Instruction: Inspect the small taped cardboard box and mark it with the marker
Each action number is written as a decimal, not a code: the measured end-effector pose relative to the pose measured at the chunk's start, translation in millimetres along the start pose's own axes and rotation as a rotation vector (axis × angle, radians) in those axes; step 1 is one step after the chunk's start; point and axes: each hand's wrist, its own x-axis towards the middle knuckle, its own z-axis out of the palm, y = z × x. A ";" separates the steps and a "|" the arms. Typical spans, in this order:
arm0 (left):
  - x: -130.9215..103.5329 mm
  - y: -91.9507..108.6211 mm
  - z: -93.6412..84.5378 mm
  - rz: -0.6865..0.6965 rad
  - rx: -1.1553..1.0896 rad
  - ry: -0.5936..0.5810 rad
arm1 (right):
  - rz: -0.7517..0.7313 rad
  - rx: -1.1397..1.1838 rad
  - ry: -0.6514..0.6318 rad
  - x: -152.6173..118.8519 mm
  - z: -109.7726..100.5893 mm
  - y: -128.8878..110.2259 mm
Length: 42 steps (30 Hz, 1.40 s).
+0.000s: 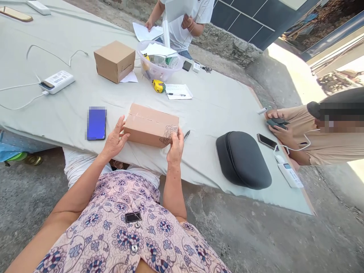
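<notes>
A closed brown cardboard box (148,125) with black scribbles at its right end lies near the table's front edge. My left hand (115,140) rests against the box's left end, fingers spread along it. At the other end, my right hand (175,146) grips the scribbled corner between thumb and fingers. A black pen (187,135) lies just right of that hand. To the left of the box is a phone with a blue screen (96,123). Behind it sit a yellow tape measure (158,86) and a notepad (183,91) with a pen on it.
The cloth-covered table (207,106) also bears a second carton (114,60), a plastic basket (157,70), a cabled white device (58,82) and a black case (243,160). One person holds papers across the table; another sits at the right end by a phone (267,141).
</notes>
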 end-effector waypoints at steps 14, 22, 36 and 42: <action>0.0 6.0 -12.8 -0.134 0.091 0.015 | -0.066 -0.880 0.161 34.5 -75.5 58.7; -0.1 11.9 -2.5 -0.071 0.275 0.127 | -0.116 -1.134 -0.105 49.2 -102.5 61.4; -8.8 53.6 49.5 0.282 0.684 -0.053 | -0.400 -0.445 0.283 21.4 -85.7 39.3; -6.5 46.3 46.8 0.269 0.697 -0.102 | -0.734 -0.101 0.416 -0.1 -58.5 -43.0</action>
